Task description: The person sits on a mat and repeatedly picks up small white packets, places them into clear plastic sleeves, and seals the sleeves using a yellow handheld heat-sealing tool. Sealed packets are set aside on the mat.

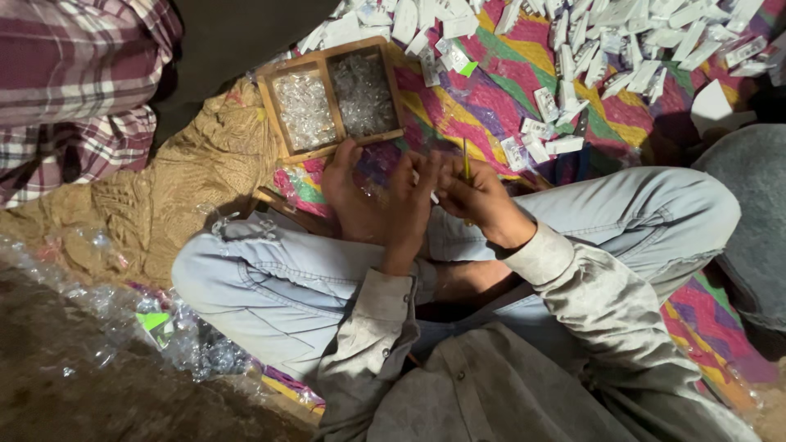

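My left hand point(372, 200) is raised over my lap with the fingers curled, and a small white piece point(433, 197) shows at its fingertips. My right hand point(479, 196) meets it from the right and grips a thin yellow stick point(465, 160) that points upward. Both hands hover just in front of a wooden tray point(326, 59) with two compartments, each full of small clear pieces. My legs in light blue jeans point(270, 278) are crossed beneath the hands.
Many small white packets point(606, 41) lie scattered on a colourful striped cloth point(499, 74). A person in plaid clothing point(74, 82) sits at the top left. Clear plastic wrappers point(164, 327) pile at the lower left, beside a tan woven mat point(188, 180).
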### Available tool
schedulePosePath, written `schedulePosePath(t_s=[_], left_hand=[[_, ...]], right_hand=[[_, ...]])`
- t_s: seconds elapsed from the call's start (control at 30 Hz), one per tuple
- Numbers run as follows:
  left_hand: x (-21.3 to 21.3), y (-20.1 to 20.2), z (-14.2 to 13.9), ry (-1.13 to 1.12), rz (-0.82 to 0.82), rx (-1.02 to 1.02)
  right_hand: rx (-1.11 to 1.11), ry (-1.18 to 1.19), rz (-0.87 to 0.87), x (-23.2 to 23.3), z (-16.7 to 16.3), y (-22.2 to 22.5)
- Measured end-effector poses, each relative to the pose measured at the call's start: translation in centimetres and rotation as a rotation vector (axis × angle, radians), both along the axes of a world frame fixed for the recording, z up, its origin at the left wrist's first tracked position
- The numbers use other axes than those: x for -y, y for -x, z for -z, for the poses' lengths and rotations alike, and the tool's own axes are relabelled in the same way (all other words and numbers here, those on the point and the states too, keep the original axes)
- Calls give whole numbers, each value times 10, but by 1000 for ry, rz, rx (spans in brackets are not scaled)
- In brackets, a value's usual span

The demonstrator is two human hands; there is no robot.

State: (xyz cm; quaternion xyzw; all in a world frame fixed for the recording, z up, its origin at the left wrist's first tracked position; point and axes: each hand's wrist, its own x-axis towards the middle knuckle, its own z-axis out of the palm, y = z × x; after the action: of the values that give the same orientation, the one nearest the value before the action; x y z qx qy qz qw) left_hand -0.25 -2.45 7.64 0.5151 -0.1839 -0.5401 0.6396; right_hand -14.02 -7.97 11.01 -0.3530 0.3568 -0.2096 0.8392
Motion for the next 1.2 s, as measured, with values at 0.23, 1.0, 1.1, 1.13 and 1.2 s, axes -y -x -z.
schedulePosePath(t_s=[0.23, 1.0, 1.1, 1.13, 1.2], left_hand=[[-11, 8, 10, 44, 61, 260], [-12, -3, -13, 528, 197, -392], [-9, 3, 0, 514, 180, -273], [-7, 3, 5, 510, 182, -234], [-4, 3, 10, 514, 164, -154]], right_hand=[[-264, 632, 182, -1, -3, -8], [181, 587, 215, -26, -96, -31], [-200, 1197, -415, -36, -109, -42], [-168, 1154, -349, -36, -109, -43], [-93, 1078, -241, -33, -104, -35]])
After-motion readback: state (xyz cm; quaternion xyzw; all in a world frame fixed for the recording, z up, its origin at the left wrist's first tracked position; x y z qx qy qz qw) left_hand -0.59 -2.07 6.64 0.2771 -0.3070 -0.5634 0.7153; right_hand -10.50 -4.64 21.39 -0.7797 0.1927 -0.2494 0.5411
